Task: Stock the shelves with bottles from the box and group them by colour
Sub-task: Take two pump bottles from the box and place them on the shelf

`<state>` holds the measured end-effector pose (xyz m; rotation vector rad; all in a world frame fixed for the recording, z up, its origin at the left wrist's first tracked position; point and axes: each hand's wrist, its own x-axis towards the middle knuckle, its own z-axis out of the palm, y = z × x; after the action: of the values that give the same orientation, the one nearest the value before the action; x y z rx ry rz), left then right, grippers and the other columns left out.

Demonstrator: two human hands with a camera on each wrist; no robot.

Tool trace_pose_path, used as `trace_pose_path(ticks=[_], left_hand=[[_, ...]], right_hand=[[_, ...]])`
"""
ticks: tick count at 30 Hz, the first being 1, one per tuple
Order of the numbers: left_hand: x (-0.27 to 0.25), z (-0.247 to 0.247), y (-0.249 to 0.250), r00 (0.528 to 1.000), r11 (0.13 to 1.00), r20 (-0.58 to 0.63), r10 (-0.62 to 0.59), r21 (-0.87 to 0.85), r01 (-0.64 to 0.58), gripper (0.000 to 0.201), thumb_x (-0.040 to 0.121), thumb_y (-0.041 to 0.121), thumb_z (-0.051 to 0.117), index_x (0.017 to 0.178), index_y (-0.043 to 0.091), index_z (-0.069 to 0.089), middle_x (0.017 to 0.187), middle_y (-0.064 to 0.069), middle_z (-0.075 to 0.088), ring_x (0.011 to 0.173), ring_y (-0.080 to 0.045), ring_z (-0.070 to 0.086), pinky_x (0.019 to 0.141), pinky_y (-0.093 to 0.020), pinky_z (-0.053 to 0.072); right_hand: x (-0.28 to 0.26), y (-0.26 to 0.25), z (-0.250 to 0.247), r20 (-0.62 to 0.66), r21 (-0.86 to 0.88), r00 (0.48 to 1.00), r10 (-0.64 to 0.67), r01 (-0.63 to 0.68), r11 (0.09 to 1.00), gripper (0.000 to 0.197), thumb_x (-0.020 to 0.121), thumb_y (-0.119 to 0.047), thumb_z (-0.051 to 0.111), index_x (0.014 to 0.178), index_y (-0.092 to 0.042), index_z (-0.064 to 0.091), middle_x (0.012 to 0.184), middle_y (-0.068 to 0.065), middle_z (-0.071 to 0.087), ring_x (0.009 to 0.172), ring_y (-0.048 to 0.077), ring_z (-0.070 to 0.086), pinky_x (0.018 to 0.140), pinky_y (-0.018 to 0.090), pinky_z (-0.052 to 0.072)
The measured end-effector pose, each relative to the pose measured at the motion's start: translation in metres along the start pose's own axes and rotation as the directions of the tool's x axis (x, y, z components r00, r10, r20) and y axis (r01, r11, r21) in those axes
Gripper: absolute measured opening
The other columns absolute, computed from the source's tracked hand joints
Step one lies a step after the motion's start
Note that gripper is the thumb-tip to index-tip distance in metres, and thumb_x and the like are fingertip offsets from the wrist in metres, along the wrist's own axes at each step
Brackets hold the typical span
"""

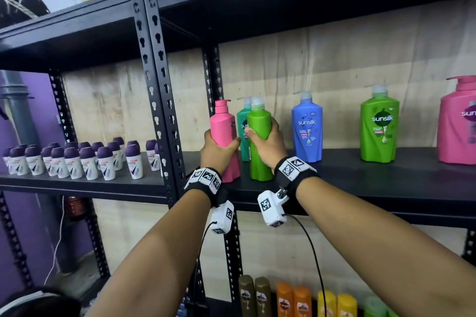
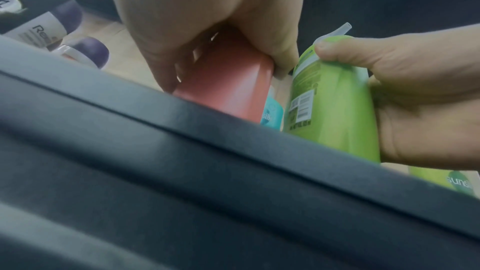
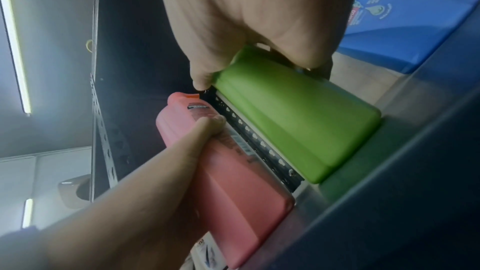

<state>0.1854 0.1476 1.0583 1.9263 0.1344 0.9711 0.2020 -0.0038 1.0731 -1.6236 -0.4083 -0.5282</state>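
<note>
My left hand grips a pink pump bottle standing at the left end of the black shelf. My right hand grips a light green bottle right beside it. Behind them stands a teal bottle, partly hidden. In the left wrist view my left hand wraps the pink bottle, with the green bottle to its right. In the right wrist view my right hand holds the green bottle, with its base on the shelf next to the pink bottle.
Further right on the shelf stand a blue bottle, a green bottle and a large pink one. Several purple-capped roll-ons fill the left bay. The shelf below holds brown, orange and yellow bottles. A black upright post is beside my left hand.
</note>
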Motion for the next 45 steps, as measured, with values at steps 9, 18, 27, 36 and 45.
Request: trace_pose_path(ticks=[9,18,27,36,45], left_hand=[[-0.019,-0.004,-0.002,0.998,0.997,0.057,-0.04,0.07,0.036,0.07,0.086,0.05,0.071,0.134,0.013,0.038,0.114,-0.013,0.062,0.087,-0.028,0.057,0.075,-0.031,0.045],[-0.066,-0.021,-0.006,0.999,0.994,0.026,0.047,0.101,-0.05,0.056,0.092,0.025,0.067,0.141,0.006,0.048,0.128,-0.013,0.062,0.113,-0.027,0.06,0.095,-0.032,0.047],[-0.103,-0.036,0.003,0.978,0.941,0.085,0.192,0.268,-0.208,0.036,0.09,0.017,0.062,0.124,0.008,0.065,0.119,-0.011,0.059,0.105,-0.026,0.06,0.094,-0.033,0.047],[-0.157,-0.021,-0.021,0.953,0.902,0.244,0.181,0.345,-0.26,0.012,0.091,0.025,0.059,0.088,0.019,0.069,0.082,0.001,0.069,0.079,-0.021,0.064,0.072,-0.036,0.051],[-0.234,0.024,-0.093,0.817,0.787,0.562,-0.128,0.559,-0.261,0.022,0.092,0.03,0.053,0.096,0.016,0.07,0.096,-0.01,0.07,0.088,-0.034,0.066,0.074,-0.037,0.054]], right_hand=[[-0.02,-0.005,-0.008,-0.036,0.009,0.998,0.046,-0.046,0.999,0.066,0.087,-0.031,0.074,0.144,-0.021,0.042,0.127,0.006,0.062,0.11,0.024,0.064,0.098,0.042,0.052],[-0.056,-0.01,-0.026,0.002,-0.066,0.998,-0.057,0.057,0.996,0.068,0.088,-0.03,0.072,0.144,-0.031,0.034,0.141,0.003,0.036,0.117,0.008,0.041,0.099,0.022,0.032],[-0.098,-0.006,-0.065,0.248,-0.371,0.954,-0.17,0.256,0.893,0.013,0.091,-0.021,0.062,0.1,-0.018,0.071,0.093,-0.005,0.064,0.079,0.006,0.059,0.079,0.02,0.044],[-0.15,0.027,-0.087,0.409,-0.605,0.906,-0.109,0.358,0.711,0.018,0.092,-0.025,0.05,0.094,-0.02,0.068,0.098,-0.003,0.065,0.092,0.022,0.061,0.079,0.039,0.051],[-0.217,0.118,-0.101,0.451,-0.747,0.837,0.31,0.163,0.645,0.018,0.092,-0.026,0.05,0.087,-0.019,0.065,0.099,0.001,0.065,0.092,0.024,0.064,0.077,0.035,0.052]])
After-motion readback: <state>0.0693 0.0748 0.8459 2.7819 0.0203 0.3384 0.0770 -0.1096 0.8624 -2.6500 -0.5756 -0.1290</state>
